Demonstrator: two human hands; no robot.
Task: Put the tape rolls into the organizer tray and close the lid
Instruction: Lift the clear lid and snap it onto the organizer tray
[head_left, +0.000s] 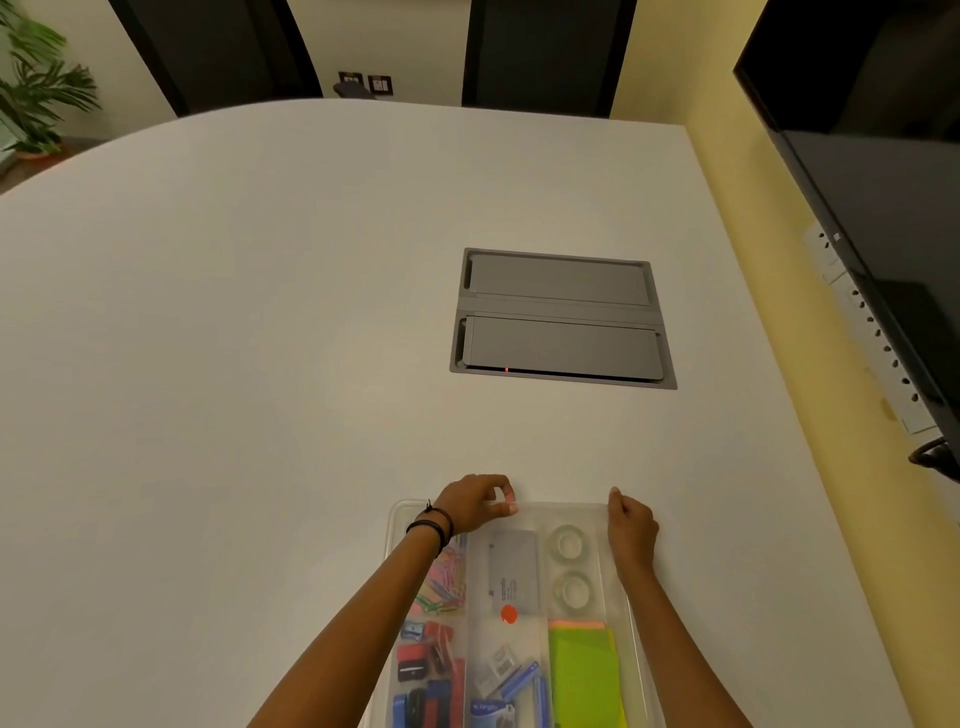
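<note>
A clear plastic organizer tray (400, 525) lies at the table's near edge. Its translucent lid (563, 512) covers the compartments. Two clear tape rolls (567, 542) (573, 588) sit one behind the other in the far right compartment, seen through the lid. My left hand (475, 501) pinches the lid's far edge near its middle. My right hand (631, 525) holds the lid at the far right corner. Both forearms lie over the tray.
Other compartments hold coloured paper clips (447, 579), a grey card (511, 571), green sticky notes (584, 675) and small stationery. A grey cable hatch (561, 319) is set in the white table (234, 364) farther back. A black screen (883, 208) hangs on the right.
</note>
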